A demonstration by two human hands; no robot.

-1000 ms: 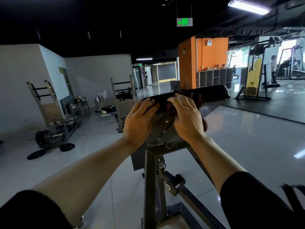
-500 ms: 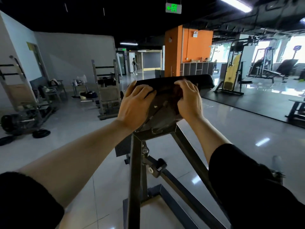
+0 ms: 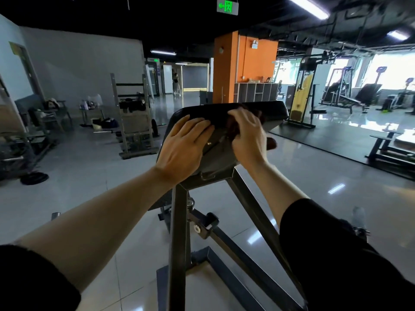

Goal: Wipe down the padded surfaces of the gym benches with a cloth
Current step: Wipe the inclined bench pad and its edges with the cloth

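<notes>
A person stands behind a raised black padded surface [image 3: 276,111] carried on a dark steel frame [image 3: 179,232]. The left hand [image 3: 183,151] lies flat with its fingers spread, the palm on the metal backing plate [image 3: 219,158] under the pad and the fingertips reaching the pad's near edge. The right hand [image 3: 248,136] is curled around a dark brown cloth [image 3: 233,129] and presses it against the pad's edge near the middle; a loose end of the cloth hangs out past the wrist on the right side. Both forearms are bare, with black sleeves pushed up towards the elbows.

Overhead hangs a green lit exit sign [image 3: 227,6] showing an arrow that points left and a running figure; the characters on it are too small to read. A second small green sign [image 3: 155,60] glows above a far doorway, unreadable. No brand name shows on the bench.

Beyond stands an orange pillar [image 3: 226,66], with dark lockers [image 3: 256,92] beside it. A squat rack [image 3: 132,115] stands on the glossy tiled floor [image 3: 89,171] to the left, with weight plates lying on the floor farther left. More machines stand by the bright windows on the right.
</notes>
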